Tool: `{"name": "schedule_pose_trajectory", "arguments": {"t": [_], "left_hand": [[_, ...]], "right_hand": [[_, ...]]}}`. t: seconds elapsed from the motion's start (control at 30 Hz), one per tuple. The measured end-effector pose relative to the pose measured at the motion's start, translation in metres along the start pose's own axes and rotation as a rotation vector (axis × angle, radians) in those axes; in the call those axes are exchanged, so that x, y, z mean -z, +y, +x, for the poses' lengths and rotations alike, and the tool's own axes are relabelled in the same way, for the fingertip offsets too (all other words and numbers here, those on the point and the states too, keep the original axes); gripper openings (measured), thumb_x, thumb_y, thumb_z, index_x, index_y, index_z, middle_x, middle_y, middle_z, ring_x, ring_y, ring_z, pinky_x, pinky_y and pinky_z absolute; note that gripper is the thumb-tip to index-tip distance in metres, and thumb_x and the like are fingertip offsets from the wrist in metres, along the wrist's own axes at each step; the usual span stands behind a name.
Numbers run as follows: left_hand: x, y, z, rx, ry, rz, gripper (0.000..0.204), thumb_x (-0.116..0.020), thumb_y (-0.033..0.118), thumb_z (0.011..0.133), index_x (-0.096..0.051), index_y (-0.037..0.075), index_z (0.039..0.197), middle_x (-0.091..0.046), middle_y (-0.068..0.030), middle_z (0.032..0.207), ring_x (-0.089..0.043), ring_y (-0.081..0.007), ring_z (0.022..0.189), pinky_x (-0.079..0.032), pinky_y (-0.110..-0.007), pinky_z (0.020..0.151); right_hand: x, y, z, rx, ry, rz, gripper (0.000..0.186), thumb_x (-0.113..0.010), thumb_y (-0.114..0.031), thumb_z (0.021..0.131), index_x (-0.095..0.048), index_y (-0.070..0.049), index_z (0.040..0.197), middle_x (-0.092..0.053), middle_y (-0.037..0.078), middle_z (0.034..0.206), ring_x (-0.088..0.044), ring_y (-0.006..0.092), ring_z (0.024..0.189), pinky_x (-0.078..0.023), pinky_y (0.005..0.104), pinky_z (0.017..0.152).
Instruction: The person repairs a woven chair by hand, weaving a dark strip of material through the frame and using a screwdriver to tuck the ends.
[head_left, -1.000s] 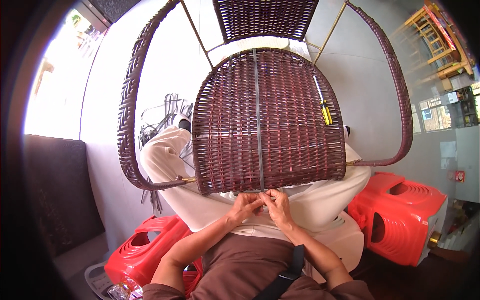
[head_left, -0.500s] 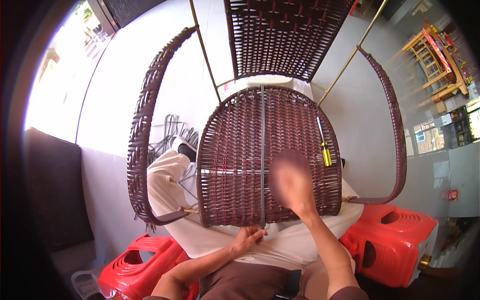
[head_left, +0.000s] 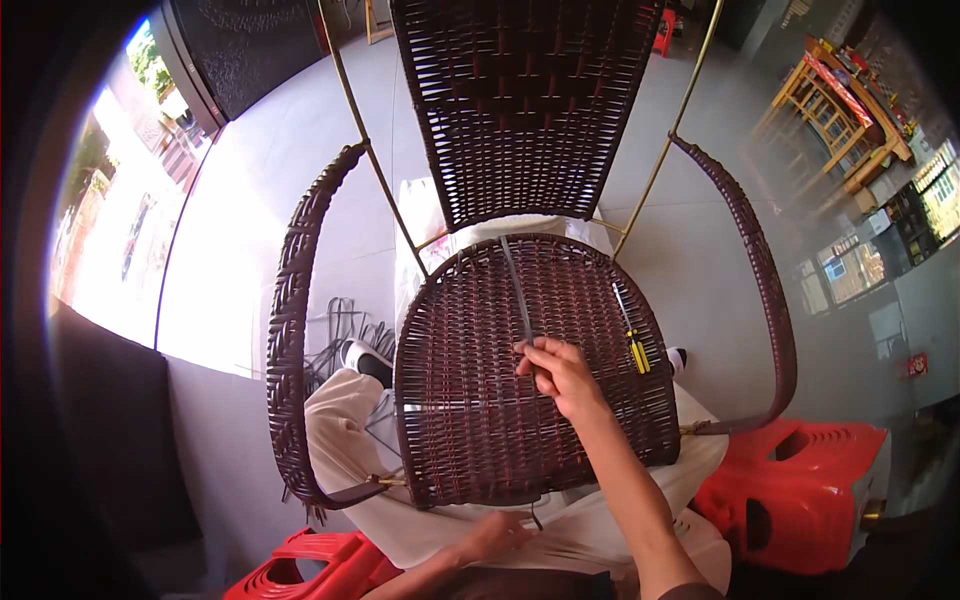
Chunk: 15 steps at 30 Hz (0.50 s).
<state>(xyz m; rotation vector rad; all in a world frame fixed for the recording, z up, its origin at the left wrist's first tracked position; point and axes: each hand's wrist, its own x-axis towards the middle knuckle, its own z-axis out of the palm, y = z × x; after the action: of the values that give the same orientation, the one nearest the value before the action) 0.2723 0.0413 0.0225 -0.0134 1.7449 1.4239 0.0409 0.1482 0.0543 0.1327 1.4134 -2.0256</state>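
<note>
A chair with a dark brown woven seat [head_left: 460,420] and woven backrest [head_left: 530,100] stands tilted in front of me. My right hand [head_left: 560,375] rests on the middle of the seat, its fingers pinched on a thin grey strip [head_left: 515,285] that runs up the seat's centre line toward the backrest. My left hand [head_left: 495,535] lies at the seat's front edge, fingers curled beside a short dark strand end; whether it grips anything is unclear. A tool with a yellow handle [head_left: 632,338] lies on the right side of the seat.
Woven armrests curve at the left [head_left: 290,330] and at the right [head_left: 762,290]. The seat lies on a white sack [head_left: 345,460]. Red plastic stools stand at the lower right [head_left: 800,490] and lower left [head_left: 310,572]. Wooden furniture [head_left: 840,120] stands far right on the grey floor.
My right hand has left the seat's front edge and moved up to the middle of the seat, taking the grey strip. The view has tipped down toward the chair; my left hand stays at the front edge.
</note>
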Motion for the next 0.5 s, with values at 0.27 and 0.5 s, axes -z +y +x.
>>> {"name": "schedule_pose_trajectory", "arguments": {"t": [0.27,0.5], "left_hand": [[0.086,0.108,-0.015,-0.259,0.262,-0.223,0.034,-0.052,0.023,0.090,-0.057,-0.006,0.109,-0.065,-0.0089,0.082,-0.060,-0.0109,0.071,-0.050,-0.025,0.063],[0.055,0.154,0.007,-0.305,0.183,-0.365,0.026,-0.056,0.017,0.089,-0.058,-0.006,0.099,-0.058,-0.0037,0.075,-0.051,-0.0069,0.067,-0.043,-0.022,0.057]], "right_hand": [[0.032,-0.040,-0.116,-0.007,-0.167,-0.015,0.016,-0.053,-0.007,0.087,-0.063,0.002,0.094,-0.065,0.009,0.072,-0.042,0.0024,0.040,-0.030,0.0142,0.036],[0.022,-0.003,-0.170,-0.114,-0.240,-0.156,0.013,-0.054,-0.005,0.086,-0.064,0.002,0.090,-0.065,0.006,0.074,-0.045,0.0036,0.047,-0.035,0.0166,0.043]]}}
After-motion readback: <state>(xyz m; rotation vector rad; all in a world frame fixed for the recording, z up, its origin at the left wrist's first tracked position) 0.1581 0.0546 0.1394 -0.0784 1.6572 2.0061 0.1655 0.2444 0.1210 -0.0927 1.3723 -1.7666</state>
